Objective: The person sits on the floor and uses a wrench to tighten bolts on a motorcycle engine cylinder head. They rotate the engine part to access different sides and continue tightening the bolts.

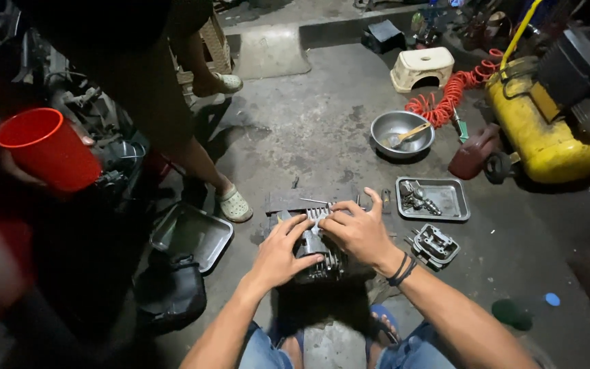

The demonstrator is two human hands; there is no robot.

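Both the left hand [278,254] and right hand [358,229] clamp their fingers on a finned engine cylinder [317,254], a parts tray [435,199] at two o'clock.

Engine cylinder [315,249] half hidden under hands; standing person [138,75] cut off (upper body); tray parts [418,197] indistinct.

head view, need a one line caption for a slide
Both hands, left hand and right hand, grip a finned engine cylinder on a concrete floor beside a metal tray.
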